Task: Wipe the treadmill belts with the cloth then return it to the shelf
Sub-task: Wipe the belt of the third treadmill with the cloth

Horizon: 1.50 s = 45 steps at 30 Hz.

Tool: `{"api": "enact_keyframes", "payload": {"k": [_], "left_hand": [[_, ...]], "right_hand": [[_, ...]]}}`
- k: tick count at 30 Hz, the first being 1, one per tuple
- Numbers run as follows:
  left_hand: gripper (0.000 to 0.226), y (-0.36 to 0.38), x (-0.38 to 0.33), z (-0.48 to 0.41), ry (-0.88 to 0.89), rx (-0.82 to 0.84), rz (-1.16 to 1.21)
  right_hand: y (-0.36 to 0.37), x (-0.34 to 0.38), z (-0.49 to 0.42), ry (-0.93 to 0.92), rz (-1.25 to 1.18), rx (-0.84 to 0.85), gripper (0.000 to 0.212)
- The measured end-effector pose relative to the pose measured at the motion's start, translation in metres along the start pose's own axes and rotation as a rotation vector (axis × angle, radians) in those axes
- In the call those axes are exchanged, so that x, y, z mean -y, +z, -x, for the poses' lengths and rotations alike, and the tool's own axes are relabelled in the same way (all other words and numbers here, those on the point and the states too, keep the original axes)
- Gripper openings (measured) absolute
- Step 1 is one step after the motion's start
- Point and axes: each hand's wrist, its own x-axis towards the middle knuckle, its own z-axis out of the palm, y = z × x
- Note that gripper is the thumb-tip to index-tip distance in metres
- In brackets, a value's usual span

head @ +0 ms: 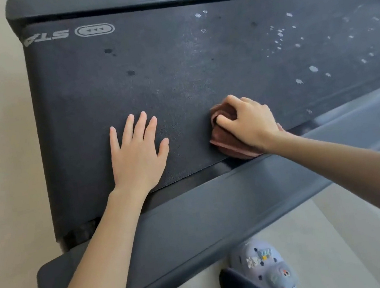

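A bunched, reddish-brown cloth (226,142) is being pressed onto the dark treadmill belt (174,72) by the right hand (250,122), right at the belt's near edge, where the near side rail (218,213) begins. The cloth is being gripped from above: the fingers (227,120) are being curled down over its upper folds, so most of it is being hidden under the palm. Its left side and lower hem are being left showing beyond the fingertips and below the heel of the hand. The left hand (136,151) is being laid flat on the belt, well apart from the cloth, its fingers (142,123) straight, spread and holding nothing. White specks (312,69) are being shown scattered towards the belt's right end, and a grey logo (95,30) at its far left corner. A decorated clog (267,267) is being seen on the floor below the rail.
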Motion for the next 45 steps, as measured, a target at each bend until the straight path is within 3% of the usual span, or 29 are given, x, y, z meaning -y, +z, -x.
{"api": "enact_keyframes", "payload": {"k": [5, 8, 11, 16, 22, 30, 38, 45], "left_hand": [[0.054, -0.002, 0.006, -0.001, 0.05, -0.013, 0.037], [0.054, -0.004, 0.009, -0.001, 0.062, 0.025, 0.03], [0.056, -0.005, 0.008, 0.0, 0.084, 0.068, -0.013], [0.056, -0.021, 0.053, 0.014, 0.309, 0.154, -0.007], [0.054, -0.029, 0.061, 0.031, 0.306, 0.153, 0.033], [0.054, -0.033, 0.057, 0.033, 0.302, 0.15, 0.04], [0.054, -0.028, 0.037, 0.029, 0.22, 0.131, 0.051], [0.059, -0.003, -0.036, -0.026, 0.251, 0.165, -0.015]], "right_hand": [[-0.016, 0.056, 0.054, -0.304, -0.049, 0.011, 0.037], [-0.01, 0.076, 0.105, -0.397, -0.039, 0.109, 0.037], [0.003, 0.088, 0.135, -0.495, 0.016, 0.059, 0.034], [0.015, 0.111, 0.142, -0.61, -0.043, -0.003, 0.034], [0.022, 0.125, 0.136, -0.748, -0.095, 0.018, 0.031], [0.004, 0.038, 0.11, -0.609, 0.018, -0.038, 0.035], [-0.019, -0.058, 0.07, -0.14, 0.135, -0.078, 0.045], [0.013, -0.015, 0.018, -0.372, 0.097, -0.221, 0.038]]}}
